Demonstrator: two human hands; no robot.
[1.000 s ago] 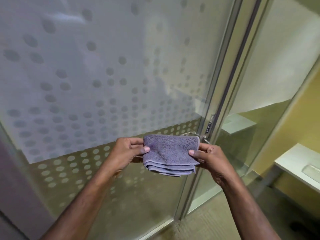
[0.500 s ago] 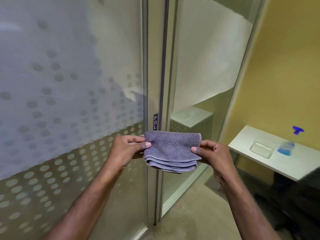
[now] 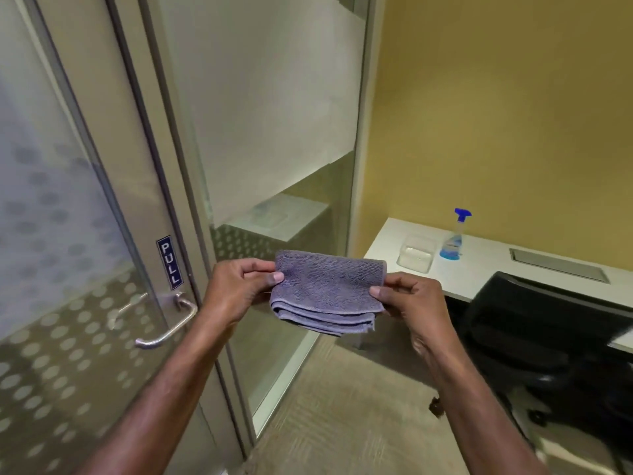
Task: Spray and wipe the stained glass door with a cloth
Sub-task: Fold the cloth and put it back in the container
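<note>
Head view: the view has swung right since a second ago; the frosted, dot-patterned glass door (image 3: 51,234) with its metal lever handle (image 3: 164,323) now sits at the left edge, and the white tabletop (image 3: 479,265) against the yellow wall has come into sight. Left hand (image 3: 236,289) and right hand (image 3: 407,299) each pinch one side of the folded grey-purple microfibre cloth (image 3: 327,289), thumbs on top; both grips closed on it, cloth held level in mid-air, apart from the glass. On the tabletop stands a clear spray bottle with blue trigger head (image 3: 454,240), a little blue liquid at its base. Just beside it, a clear lidded plastic box (image 3: 416,257), contents unclear. Judgement: spraying not begun; bottle comes next.
</note>
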